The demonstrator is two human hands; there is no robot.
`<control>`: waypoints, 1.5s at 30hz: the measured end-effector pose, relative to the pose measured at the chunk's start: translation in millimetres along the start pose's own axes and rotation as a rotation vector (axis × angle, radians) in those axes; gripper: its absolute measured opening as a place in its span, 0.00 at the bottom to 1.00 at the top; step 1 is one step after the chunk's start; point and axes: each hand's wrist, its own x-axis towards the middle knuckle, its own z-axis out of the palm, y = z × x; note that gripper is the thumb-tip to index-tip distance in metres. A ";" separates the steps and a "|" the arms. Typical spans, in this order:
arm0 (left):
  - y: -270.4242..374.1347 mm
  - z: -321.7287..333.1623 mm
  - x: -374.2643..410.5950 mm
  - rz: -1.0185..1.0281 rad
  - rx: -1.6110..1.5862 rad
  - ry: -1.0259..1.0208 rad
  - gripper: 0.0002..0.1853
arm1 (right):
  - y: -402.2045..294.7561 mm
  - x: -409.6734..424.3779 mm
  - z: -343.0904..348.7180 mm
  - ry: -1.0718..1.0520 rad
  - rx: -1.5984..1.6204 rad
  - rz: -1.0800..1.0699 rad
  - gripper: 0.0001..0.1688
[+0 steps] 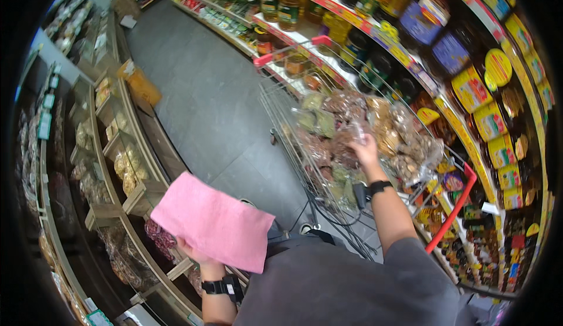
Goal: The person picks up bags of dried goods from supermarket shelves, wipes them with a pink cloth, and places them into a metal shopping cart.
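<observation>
A pink cloth point(215, 220) is spread flat over my left hand point(192, 251), which holds it from below and hides most of its own fingers. My right hand point(366, 151) reaches into a wire shopping cart point(281, 115) and grips a clear plastic bag of reddish-brown dried goods point(345, 143). Around it lie bags of pale green dried goods point(325, 123), a bag of golden-brown dried food point(382, 119) and a bag of what look like dried mushrooms point(407, 163). The bags are heaped on top of one another.
Shelves of bottled cooking oil point(477, 90) and jars line the right side, close to the cart. The red cart handle point(455, 214) is by my right arm. Wooden display bins point(145, 194) with bagged goods run along my left. Grey floor point(198, 88) stretches between.
</observation>
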 end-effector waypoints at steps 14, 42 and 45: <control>54.7 59.0 201.0 -0.256 0.164 -0.633 0.51 | -200.2 -138.4 280.3 -0.880 0.549 0.441 0.22; 71.4 171.9 477.3 0.705 0.897 0.259 0.29 | -283.6 54.7 595.4 -1.441 0.254 -0.352 0.47; 94.9 174.4 488.3 0.828 1.300 -0.085 0.38 | -308.2 61.6 625.7 -1.380 0.456 -0.128 0.46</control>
